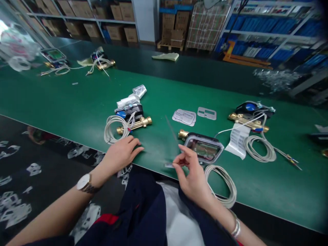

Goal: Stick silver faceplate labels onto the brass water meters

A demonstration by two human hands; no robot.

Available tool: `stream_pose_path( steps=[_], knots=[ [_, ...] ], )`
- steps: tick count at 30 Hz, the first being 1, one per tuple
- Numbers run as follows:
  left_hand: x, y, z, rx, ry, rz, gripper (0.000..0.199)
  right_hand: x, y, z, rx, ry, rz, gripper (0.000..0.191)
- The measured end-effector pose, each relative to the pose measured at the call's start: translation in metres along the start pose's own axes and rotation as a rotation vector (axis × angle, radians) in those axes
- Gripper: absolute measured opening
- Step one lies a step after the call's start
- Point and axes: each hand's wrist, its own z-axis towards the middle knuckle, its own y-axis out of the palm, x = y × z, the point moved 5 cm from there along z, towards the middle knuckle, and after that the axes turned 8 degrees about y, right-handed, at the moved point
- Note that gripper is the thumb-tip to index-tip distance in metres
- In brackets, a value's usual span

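Note:
My left hand point(124, 152) is over the bench's near edge, fingers loosely bent and apart, with nothing visible in them. Just beyond it lies a brass meter body point(139, 124) with a coil of pale cable point(112, 128). My right hand point(191, 172) pinches a small pale strip point(168, 165) between thumb and fingers; its kind is unclear. Right behind that hand is a meter display unit point(205, 148) with a clear cover and brass fitting point(182, 134). A cable coil point(225, 184) lies beside my right wrist. A thin grey streak point(171, 128), blurred, shows above my fingers.
Flat grey faceplates point(184, 117) lie mid-bench, one apart point(207, 113). Another brass meter point(249, 121) with cable coil point(260, 148) stands to the right. More meter parts point(55, 58) are far left. Offcuts point(12, 208) litter the floor; shelves with cartons point(110, 32) stand behind.

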Motion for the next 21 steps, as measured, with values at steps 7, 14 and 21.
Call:
stream_pose_path(
  steps=[7,14,21],
  knots=[
    [-0.008,0.004,-0.035,0.181,-0.06,0.013,0.036,0.016,0.066,0.017,-0.096,0.099,-0.239,0.061],
    [-0.005,0.014,-0.031,0.252,-0.135,-0.054,0.033,0.012,0.078,0.02,-0.121,0.051,-0.467,0.06],
    [-0.008,0.014,-0.031,0.244,-0.157,-0.069,0.031,-0.001,0.081,0.021,-0.109,-0.059,-0.791,0.057]
  ],
)
